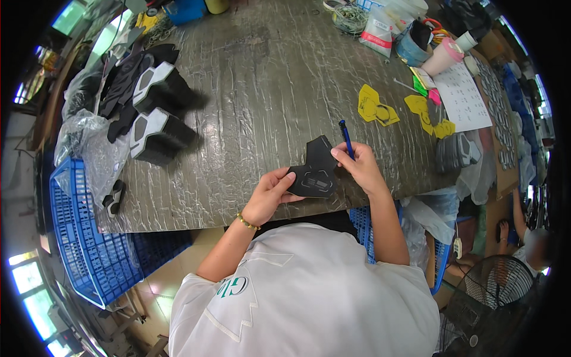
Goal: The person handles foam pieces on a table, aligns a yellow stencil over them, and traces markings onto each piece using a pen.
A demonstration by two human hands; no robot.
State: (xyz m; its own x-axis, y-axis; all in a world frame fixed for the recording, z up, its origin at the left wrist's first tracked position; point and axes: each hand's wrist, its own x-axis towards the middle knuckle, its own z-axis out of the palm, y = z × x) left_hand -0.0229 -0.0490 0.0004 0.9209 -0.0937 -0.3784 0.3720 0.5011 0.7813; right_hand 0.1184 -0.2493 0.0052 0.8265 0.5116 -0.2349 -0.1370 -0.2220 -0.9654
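Near the table's front edge I hold a flat black cut piece [315, 169] with angular outlines and a printed or raised pattern on its lower part. My left hand [273, 189] pinches its lower left side, thumb on top. My right hand [360, 165] grips its upper right edge between thumb and finger. A dark blue pen [345, 138] also sits in the right hand, pointing up and away from me. Two yellow templates [376, 107] with cut-out shapes lie beyond the right hand.
Stacks of black-and-grey pieces [163, 138] stand at left, another stack [457, 152] at right. Blue plastic baskets [83, 238] flank the table [250, 107]. A pink cup [443, 58], a tin [410, 50] and a paper sheet [467, 98] lie far right. A fan [491, 285] and another person are at right.
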